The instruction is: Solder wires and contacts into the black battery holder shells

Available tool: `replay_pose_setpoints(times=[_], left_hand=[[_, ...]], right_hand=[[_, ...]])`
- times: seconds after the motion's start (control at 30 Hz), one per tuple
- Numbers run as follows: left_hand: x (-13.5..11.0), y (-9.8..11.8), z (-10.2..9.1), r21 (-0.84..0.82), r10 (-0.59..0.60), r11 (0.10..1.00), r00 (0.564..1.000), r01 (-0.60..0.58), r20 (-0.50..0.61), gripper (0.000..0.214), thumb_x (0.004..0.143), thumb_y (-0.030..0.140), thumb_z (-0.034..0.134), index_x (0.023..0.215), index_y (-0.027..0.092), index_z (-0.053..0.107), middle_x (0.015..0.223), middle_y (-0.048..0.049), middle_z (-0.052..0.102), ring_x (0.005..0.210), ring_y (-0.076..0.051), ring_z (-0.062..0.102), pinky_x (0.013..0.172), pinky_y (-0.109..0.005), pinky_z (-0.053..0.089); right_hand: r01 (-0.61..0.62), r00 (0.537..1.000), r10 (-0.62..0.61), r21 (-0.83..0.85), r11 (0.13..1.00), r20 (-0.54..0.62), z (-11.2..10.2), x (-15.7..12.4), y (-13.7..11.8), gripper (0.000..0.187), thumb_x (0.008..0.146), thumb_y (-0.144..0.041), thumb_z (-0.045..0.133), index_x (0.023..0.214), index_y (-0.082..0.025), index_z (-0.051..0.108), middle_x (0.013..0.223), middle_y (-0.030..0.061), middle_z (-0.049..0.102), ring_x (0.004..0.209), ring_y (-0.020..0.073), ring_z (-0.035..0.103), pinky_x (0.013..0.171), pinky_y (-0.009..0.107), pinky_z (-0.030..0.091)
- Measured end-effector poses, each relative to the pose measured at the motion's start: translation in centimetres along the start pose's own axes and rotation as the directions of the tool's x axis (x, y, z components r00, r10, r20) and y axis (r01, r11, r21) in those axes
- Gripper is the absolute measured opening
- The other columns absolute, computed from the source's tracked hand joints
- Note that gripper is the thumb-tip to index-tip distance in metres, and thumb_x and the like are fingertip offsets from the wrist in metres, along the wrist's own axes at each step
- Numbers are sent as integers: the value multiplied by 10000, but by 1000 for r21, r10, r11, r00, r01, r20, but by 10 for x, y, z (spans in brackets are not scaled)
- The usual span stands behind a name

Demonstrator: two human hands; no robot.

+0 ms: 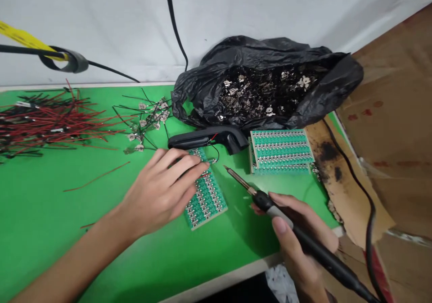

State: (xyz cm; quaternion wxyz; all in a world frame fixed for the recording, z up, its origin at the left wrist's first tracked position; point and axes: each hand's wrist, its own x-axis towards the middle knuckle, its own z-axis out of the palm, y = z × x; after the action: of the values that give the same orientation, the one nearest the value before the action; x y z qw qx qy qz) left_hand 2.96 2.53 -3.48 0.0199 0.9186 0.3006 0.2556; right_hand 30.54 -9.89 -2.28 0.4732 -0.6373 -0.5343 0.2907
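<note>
My left hand (162, 188) lies on a green circuit board panel (206, 199) on the green table, its fingertips pinching a thin red wire against the board's far end. My right hand (297, 235) is closed round the black handle of a soldering iron (266, 201). The iron's metal tip points up and left, hovering just right of the board and a little apart from it. A black tool (209, 137) lies just beyond the board, and red and black wires run from the board toward it.
A stack of green board panels (281, 150) sits right of the black tool. Behind it, an open black bag (266, 87) holds many small metal parts. Red and black wires (47, 120) are piled at far left, wired metal parts (145, 118) beside them. Scorched cardboard (337, 177) borders the table's right edge.
</note>
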Motion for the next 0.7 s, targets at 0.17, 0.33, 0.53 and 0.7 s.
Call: replay_pose_setpoints(times=[0.17,0.33,0.53,0.7], left_hand=[[1,1,-2,0,-8,1000,1000,8,-6,296,1052,98,595,1338,134,665,1157,-91,783,1062,-274,672,836,-432,501],[2,1,-4,-10,3,1000,1000,-3,-13,279,1047,96,618,1321,110,666,1159,-91,775,1062,-286,661,835,-437,514],[2,0,-1,-30,-4,1000,1000,4,6,304,1038,102,637,1341,107,658,1200,-98,767,1085,-300,650,850,-451,514],[2,0,-2,-29,-5,1000,1000,4,-4,299,1037,99,638,1335,104,657,1187,-97,772,1076,-298,651,839,-448,511]], right_hand=[[139,988,-134,-53,989,83,1,13,-4,296,979,-245,790,1257,-332,842,1022,25,863,878,206,843,699,271,686],[189,975,-178,-73,979,134,6,22,-12,344,945,-185,808,1244,-350,850,1010,-4,869,844,176,839,719,258,702],[197,971,-181,-94,976,153,6,23,-13,394,952,-183,804,1289,-384,832,1027,-33,862,868,143,834,750,221,698],[219,967,-200,-113,969,159,7,25,-14,359,948,-162,804,1260,-337,841,1028,-23,860,872,136,832,774,209,698]])
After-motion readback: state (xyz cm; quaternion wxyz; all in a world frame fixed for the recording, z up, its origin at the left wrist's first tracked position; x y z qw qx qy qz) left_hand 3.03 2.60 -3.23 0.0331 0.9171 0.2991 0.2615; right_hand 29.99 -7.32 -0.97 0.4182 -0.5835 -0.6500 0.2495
